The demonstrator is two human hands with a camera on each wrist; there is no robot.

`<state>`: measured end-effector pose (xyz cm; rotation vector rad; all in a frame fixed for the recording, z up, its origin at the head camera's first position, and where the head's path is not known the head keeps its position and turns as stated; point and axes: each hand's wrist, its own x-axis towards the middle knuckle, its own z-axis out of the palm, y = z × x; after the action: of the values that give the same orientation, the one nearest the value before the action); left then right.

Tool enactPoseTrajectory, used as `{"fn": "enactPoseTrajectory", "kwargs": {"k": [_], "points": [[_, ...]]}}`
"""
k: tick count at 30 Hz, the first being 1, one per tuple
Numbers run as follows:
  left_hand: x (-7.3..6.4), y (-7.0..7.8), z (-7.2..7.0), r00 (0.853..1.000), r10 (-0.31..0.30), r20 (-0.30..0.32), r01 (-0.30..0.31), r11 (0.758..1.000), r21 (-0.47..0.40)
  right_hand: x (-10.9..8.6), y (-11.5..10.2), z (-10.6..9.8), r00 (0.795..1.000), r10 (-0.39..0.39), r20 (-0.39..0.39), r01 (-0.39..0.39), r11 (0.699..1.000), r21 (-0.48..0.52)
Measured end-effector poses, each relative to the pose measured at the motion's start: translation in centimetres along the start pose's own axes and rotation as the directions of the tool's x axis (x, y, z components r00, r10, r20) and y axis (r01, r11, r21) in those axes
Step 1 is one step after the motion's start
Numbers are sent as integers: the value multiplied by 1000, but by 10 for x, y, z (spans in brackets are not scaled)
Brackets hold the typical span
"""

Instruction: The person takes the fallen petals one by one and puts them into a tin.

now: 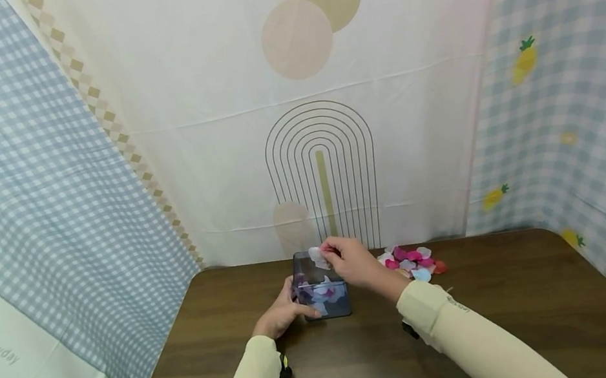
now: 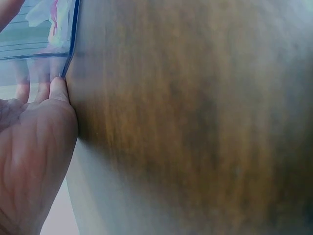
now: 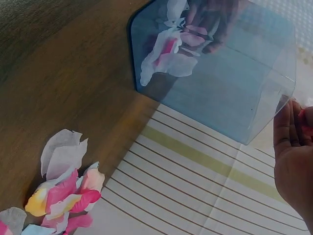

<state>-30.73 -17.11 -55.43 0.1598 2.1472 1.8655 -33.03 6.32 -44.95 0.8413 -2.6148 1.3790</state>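
Note:
A clear, bluish plastic box stands toward the back of the table, with several white and pink fabric petals lying at its bottom. My left hand holds it from the left, thumb on the front and fingers along the side wall. In the left wrist view, those fingers show through the box's clear wall. Over the box's open top, my right hand pinches a whitish petal with some pink at the fingertips. The right wrist view has the right hand at its right edge, beside the box's rim.
To the right of the box lies a loose pile of petals in pink, white, orange and pale blue. The brown wooden table ends at a patterned curtain just behind the box. Checked cloth hangs on both sides.

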Motion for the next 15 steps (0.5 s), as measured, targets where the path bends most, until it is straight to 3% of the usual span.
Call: {"fn": "enactPoseTrajectory", "kwargs": {"k": [5,10,15], "points": [[1,-2,-2,1000,-9,-1,9,1000,1,5,1,4,999,-33,31,36,994,-104],[0,1,-2,1000,-10,8,10,1000,-13,14,2,9,996,-71,61,84,964,-252],[0,3,-2,1000,-9,26,9,1000,-15,21,0,12,990,-68,128,107,935,-338]]}}
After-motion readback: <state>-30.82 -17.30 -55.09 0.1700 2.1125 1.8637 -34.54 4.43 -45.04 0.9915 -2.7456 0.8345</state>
